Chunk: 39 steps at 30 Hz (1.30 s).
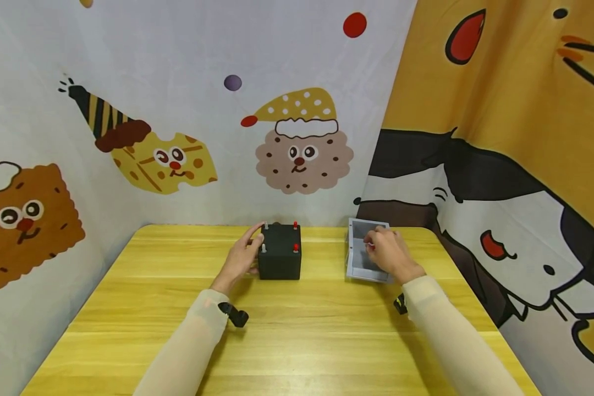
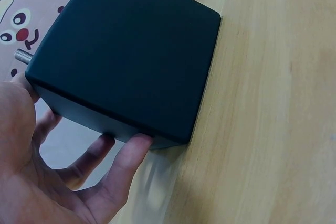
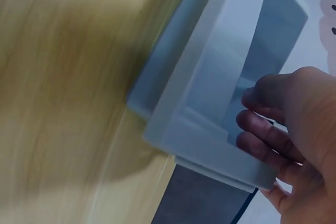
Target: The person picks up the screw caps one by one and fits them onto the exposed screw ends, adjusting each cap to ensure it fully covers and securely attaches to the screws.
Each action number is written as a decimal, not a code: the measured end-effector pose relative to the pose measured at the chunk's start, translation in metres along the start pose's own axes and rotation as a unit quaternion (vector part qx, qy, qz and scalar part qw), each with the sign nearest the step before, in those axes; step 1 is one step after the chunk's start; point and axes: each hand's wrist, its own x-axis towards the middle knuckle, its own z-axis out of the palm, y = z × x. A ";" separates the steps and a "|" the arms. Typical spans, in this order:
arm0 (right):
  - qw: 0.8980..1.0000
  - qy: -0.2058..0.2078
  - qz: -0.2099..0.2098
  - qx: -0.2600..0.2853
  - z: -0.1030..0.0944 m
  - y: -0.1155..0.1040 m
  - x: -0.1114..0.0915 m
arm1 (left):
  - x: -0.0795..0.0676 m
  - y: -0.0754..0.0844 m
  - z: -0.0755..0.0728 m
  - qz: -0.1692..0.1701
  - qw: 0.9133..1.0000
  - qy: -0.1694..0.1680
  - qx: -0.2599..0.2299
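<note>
My left hand [image 1: 240, 254] rests against the left side of a black box [image 1: 280, 265], with thumb and fingers spread along that face in the left wrist view. Two silver threaded posts [image 1: 264, 248] stand along the box's left top edge, two red-capped posts [image 1: 296, 247] along its right. To the right is a grey open-topped plastic box [image 1: 368, 274]. My right hand [image 1: 390, 254] reaches over its right wall, fingertips bent inside the opening. A small dark spot shows between those fingers in the right wrist view; I cannot tell whether they hold it.
Both boxes stand near the back edge of a yellow wood-grain table [image 1: 297, 341]. A cartoon-printed cloth [image 1: 203, 49] hangs right behind it and along its sides. A black camera mount [image 1: 234, 314] is strapped to the left wrist, another [image 1: 400, 304] to the right.
</note>
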 end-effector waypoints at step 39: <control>0.990 -0.087 0.006 -0.108 0.020 0.017 0.021 | 0.000 0.000 0.002 -0.001 1.000 0.005 -0.005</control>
